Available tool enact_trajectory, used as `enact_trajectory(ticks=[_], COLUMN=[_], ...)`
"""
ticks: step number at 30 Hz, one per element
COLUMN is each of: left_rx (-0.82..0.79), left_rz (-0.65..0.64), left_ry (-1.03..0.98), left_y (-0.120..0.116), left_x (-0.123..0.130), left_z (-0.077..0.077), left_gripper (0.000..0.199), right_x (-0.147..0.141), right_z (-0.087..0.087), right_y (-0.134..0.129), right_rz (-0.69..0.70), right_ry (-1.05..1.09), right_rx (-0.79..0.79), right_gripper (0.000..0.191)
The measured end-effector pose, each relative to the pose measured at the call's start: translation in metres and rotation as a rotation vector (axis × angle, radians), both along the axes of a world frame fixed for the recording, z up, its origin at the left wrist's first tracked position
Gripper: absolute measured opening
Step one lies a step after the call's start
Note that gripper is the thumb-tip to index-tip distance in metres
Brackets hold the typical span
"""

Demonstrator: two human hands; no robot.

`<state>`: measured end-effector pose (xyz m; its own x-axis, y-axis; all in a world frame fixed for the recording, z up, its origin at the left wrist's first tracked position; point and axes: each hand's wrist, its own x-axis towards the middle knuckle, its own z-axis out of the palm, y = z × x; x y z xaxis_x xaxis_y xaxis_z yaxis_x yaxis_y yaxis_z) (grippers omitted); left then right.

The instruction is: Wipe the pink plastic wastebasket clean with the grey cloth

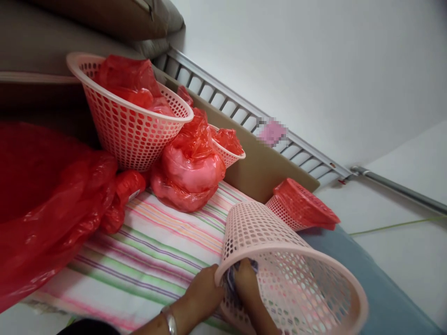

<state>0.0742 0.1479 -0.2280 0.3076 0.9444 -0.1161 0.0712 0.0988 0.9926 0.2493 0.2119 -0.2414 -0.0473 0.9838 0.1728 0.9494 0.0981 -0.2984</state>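
Note:
A pale pink perforated plastic basket [260,228] lies tipped on its side, its mouth facing me. My left hand [206,289], with a silver bangle at the wrist, grips the basket's rim at the left. Inside the mouth, my right hand [246,280] is closed on a dark bluish cloth [230,280] and presses it against the inner wall. Part of the cloth and most of the right fingertips are hidden by the hand itself. Beneath the basket spreads a striped sheet [157,253] in white, pink and green.
To the left stands another pink basket [134,123] with red plastic in it. Beside it sit a knotted red bag [188,174] and a smaller basket [226,158]. A red-lined basket [303,204] lies at the headboard [251,172]. A large red bag [45,200] fills the left side.

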Motion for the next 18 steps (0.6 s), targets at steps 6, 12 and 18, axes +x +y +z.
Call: enact_trajectory(ticks=[6,12,18], left_rx=[0.026,0.019,0.007], left_rz=[0.077,0.118,0.085], left_ry=[-0.027,0.043,0.076], left_y=[-0.003,-0.002,-0.001], left_x=[-0.001,0.0,-0.003], left_z=[0.0,-0.002,0.0], left_gripper=[0.03,0.034,0.037], right_x=[0.005,-0.001,-0.01], right_z=[-0.011,-0.003,0.003], right_y=[-0.055,-0.027,0.031], right_rz=[0.118,0.087,-0.071], right_ry=[-0.012,-0.019,0.053], right_rx=[0.032,0.025,0.004], right_gripper=[0.045,0.038,0.02])
